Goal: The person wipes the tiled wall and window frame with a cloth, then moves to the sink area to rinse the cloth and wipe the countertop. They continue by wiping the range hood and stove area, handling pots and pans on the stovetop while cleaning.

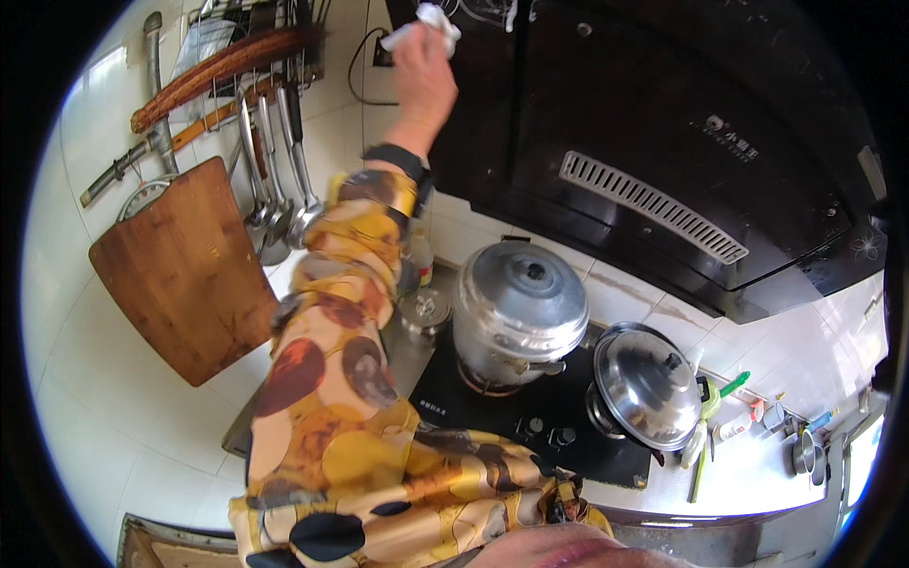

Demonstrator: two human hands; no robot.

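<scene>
My left hand (pixel 424 85) reaches up with a crumpled white cloth or paper wipe (pixel 437 20) in its fingers. It is at the upper left edge of a black range hood (pixel 639 92); whether the wipe presses on the hood cannot be made out. A dark band (pixel 396 157) circles the wrist, below it a patterned sleeve (pixel 348 305). Under the hood, a large lidded aluminium pot (pixel 522 305) sits on the left burner of a black gas hob (pixel 490 419). My right hand is out of view.
On the left wall hang a wooden chopping board (pixel 184 273), steel ladles (pixel 302 213) and a wire rack (pixel 213 106). A wok with a domed steel lid (pixel 650 387) occupies the right burner. Bottles (pixel 736 426) and small metal pots (pixel 804 454) line the counter at right.
</scene>
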